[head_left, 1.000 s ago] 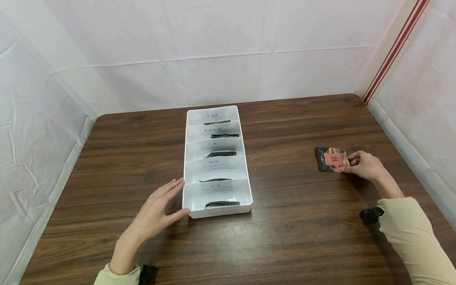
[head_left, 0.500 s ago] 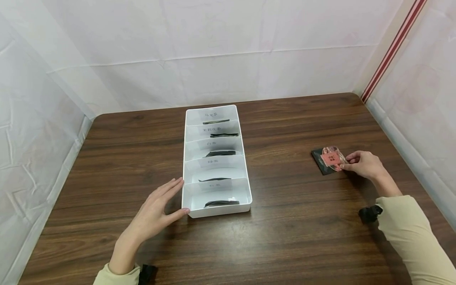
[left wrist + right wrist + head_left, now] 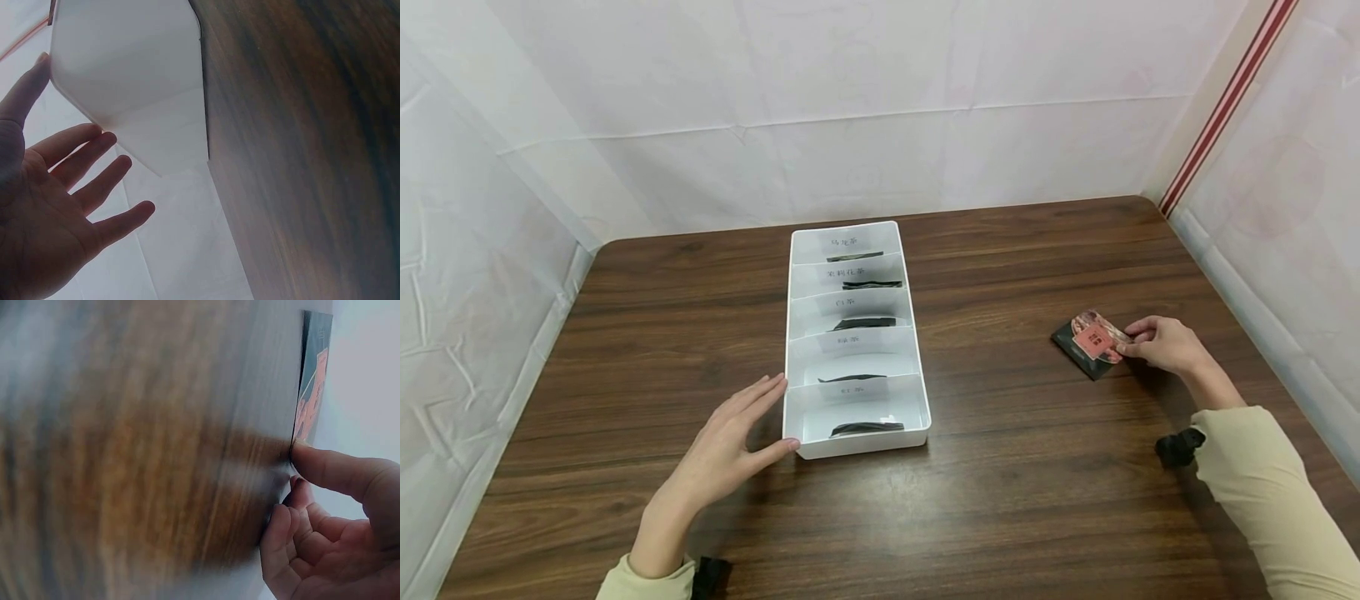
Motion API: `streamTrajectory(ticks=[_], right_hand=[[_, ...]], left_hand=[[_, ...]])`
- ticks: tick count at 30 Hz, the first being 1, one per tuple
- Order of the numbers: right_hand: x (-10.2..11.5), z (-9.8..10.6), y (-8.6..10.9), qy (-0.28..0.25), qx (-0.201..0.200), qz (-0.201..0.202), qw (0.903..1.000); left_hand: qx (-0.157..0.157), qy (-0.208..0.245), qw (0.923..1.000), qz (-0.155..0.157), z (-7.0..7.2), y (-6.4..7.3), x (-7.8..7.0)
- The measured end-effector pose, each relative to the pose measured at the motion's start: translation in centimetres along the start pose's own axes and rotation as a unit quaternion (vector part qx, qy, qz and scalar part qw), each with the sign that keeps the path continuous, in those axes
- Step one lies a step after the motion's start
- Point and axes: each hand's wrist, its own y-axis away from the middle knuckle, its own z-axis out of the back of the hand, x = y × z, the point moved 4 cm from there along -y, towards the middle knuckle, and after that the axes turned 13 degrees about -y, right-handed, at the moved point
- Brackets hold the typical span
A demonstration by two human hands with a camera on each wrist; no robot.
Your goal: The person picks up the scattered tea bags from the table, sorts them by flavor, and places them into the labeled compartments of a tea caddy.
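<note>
A flat black tea sachet (image 3: 1086, 346) with a red label and a flowery print lies turned at an angle on the right side of the table. My right hand (image 3: 1168, 343) pinches its right corner. In the right wrist view the thumb lies on the sachet (image 3: 315, 375) and the other fingers curl beside its edge. A long white divided tray (image 3: 857, 450) stands left of centre. Fingers spread, my left hand (image 3: 722, 446) touches the tray's left side near the front corner. The left wrist view shows that hand (image 3: 69, 194) with its fingertips at the tray's rim.
Each of the tray's several compartments has a written label and dark sachets (image 3: 867, 428) standing in it. The dark wood table (image 3: 1000, 500) backs onto a white sheet (image 3: 865, 158), and white sheets flank both sides.
The sachet has turned on the table and shifted slightly left, its near corner now pointing towards me. The right hand still holds its corner; the left hand and tray have stayed put.
</note>
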Motion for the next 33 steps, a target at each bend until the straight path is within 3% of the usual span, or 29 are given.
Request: streamTrajectory(ticks=[9, 14, 17, 19, 23, 28, 33], right_hand=[[-0.3, 0.1, -0.1, -0.015, -0.008, -0.005, 0.9998], [-0.5, 0.2, 0.0, -0.098, -0.043, 0.006, 0.9942], [-0.3, 0.2, 0.0, -0.182, -0.068, 0.023, 0.9807], [0.0, 0.2, 0.0, -0.246, -0.084, 0.034, 0.9651], [0.1, 0.4, -0.5, -0.318, -0.114, 0.087, 0.9372], [-1.2, 0.5, -2.4, -0.321, -0.145, 0.166, 0.9212], [-1.6, 0.2, -3.7, -0.244, -0.182, 0.212, 0.9287]], left_hand=[[-0.001, -0.001, 1.0, 0.0, 0.0, 0.1, 0.1], [-0.006, -0.002, 1.0, 0.001, 0.0, 0.1, 0.1], [-0.009, -0.004, 0.9999, 0.0, 0.0, 0.1, 0.1], [-0.01, -0.006, 0.9999, -0.001, 0.0, 0.1, 0.1], [-0.01, -0.007, 0.9999, -0.001, 0.0, 0.1, 0.0], [-0.008, -0.009, 0.9999, -0.002, 0.0, 0.0, 0.0], [-0.007, -0.008, 0.9999, -0.001, 0.0, 0.1, 0.0]])
